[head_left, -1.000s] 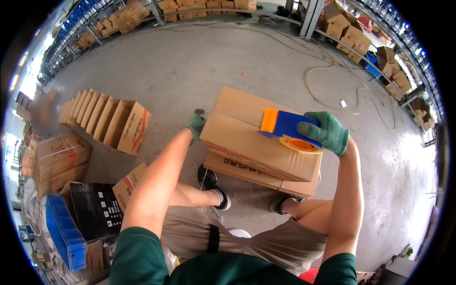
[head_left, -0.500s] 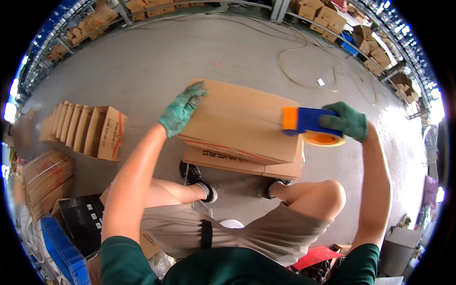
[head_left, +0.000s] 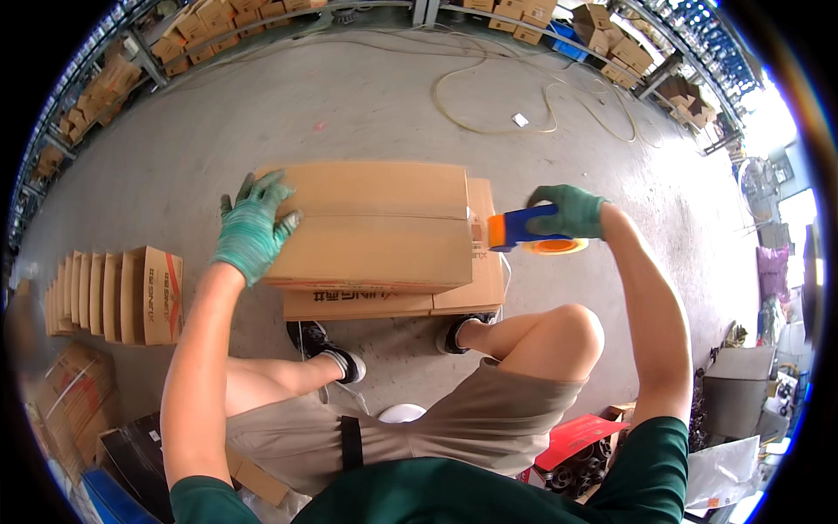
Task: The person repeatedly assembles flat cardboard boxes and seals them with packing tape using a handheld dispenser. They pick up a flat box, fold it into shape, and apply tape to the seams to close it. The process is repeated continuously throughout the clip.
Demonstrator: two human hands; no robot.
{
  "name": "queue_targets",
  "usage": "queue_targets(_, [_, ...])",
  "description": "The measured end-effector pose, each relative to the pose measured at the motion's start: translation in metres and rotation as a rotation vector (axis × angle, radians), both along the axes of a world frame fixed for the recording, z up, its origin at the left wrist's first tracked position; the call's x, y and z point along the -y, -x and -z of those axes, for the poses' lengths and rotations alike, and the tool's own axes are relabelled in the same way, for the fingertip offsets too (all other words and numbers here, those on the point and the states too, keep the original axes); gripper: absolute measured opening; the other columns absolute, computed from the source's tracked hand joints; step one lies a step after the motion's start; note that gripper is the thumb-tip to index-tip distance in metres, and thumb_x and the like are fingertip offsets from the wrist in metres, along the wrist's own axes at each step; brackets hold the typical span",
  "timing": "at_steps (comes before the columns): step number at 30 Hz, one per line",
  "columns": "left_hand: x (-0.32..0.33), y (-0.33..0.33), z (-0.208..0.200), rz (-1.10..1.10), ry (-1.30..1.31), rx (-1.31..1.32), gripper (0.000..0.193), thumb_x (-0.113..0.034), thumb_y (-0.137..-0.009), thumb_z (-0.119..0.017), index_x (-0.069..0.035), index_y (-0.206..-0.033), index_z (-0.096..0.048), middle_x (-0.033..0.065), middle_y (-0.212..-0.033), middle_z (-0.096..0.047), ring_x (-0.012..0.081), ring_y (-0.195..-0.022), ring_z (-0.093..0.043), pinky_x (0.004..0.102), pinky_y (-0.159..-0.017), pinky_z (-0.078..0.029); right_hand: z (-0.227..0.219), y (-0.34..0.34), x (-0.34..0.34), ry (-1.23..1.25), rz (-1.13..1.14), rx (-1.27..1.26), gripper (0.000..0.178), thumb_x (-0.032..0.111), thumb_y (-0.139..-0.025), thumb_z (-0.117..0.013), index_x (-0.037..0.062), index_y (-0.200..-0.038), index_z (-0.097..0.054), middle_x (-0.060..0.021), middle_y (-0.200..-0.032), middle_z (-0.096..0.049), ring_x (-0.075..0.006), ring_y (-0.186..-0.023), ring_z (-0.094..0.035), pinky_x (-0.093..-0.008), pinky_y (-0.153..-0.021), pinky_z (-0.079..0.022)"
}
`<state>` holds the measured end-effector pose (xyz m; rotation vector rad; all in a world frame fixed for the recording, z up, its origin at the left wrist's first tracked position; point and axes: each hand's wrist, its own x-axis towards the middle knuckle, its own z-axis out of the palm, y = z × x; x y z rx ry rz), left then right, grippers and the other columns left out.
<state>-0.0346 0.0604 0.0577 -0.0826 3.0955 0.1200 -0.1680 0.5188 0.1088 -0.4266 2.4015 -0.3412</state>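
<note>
A closed brown carton (head_left: pixel 367 249) lies in front of me, its long top seam running left to right. Under it is flat brown cardboard (head_left: pixel 375 306) that sticks out at the front and right. My left hand (head_left: pixel 255 225), in a green glove, rests on the carton's left end with fingers spread and thumb apart. Off the right end, my gloved right hand (head_left: pixel 569 212) is closed around a blue and orange tape dispenser (head_left: pixel 522 227) with a yellowish roll. Its orange front end points at the carton, a small gap away. Whether tape runs between them is unclear.
A row of open cartons (head_left: pixel 113 297) stands at left, above bundled flat cardboard (head_left: pixel 74 397). A hose (head_left: pixel 489 129) loops across the far floor. Shelves with small boxes (head_left: pixel 209 26) line the back. Dark parts (head_left: pixel 576 467) sit near my right knee.
The carton has straightened and shifted left over the cardboard beneath. The dispenser has gone from the carton's right edge to a spot beyond it. My left fingers have spread. The view has turned.
</note>
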Motion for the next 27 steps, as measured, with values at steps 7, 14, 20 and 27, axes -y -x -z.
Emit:
queue_targets(7, [-0.109,0.049,0.014,0.591,0.027,-0.241,0.048,-0.050,-0.099,-0.048,-0.026,-0.141,-0.057,0.0123,-0.158,-0.035,0.0384,-0.154,-0.014,0.0723,-0.117,-0.009,0.024,-0.020,0.033,0.101,-0.021,0.065,0.050,0.036,-0.086,-0.069,0.0165,-0.133,-0.065,-0.0100,-0.120,-0.071,-0.0252,-0.106,-0.067,-0.0359,-0.097,-0.052])
queue_targets(14, [-0.193,0.084,-0.003,0.888,-0.093,0.063,0.038,-0.049,-0.095,-0.057,-0.025,-0.119,-0.074,0.0042,-0.146,-0.054,0.0375,-0.150,-0.026,0.0737,-0.116,-0.013,-0.011,-0.059,0.092,-0.451,-0.375,-0.087,0.033,0.039,-0.091,-0.063,0.0178,-0.116,-0.068,-0.0068,-0.105,-0.073,-0.0292,-0.100,-0.069,-0.0429,-0.083,-0.056])
queue_targets(20, [-0.204,0.086,-0.012,0.826,-0.043,0.147,0.044,-0.046,-0.096,-0.054,-0.019,-0.127,-0.068,0.0032,-0.142,-0.058,0.0355,-0.149,-0.029,0.0728,-0.117,-0.010,0.089,-0.054,0.060,-0.065,-0.025,-0.268,0.024,0.027,-0.094,-0.059,0.0203,-0.117,-0.063,-0.0093,-0.106,-0.072,-0.0314,-0.095,-0.069,-0.0420,-0.079,-0.055])
queue_targets(27, [-0.153,0.078,0.019,0.646,-0.127,-0.183,0.058,-0.044,-0.097,-0.055,-0.022,-0.150,-0.046,0.0099,-0.164,-0.025,0.0363,-0.155,-0.010,0.0655,-0.121,-0.007,0.219,-0.051,0.057,0.296,0.401,-0.119,0.031,0.029,-0.101,-0.055,0.0169,-0.129,-0.061,-0.0088,-0.098,-0.067,-0.0241,-0.085,-0.061,-0.0398,-0.080,-0.050])
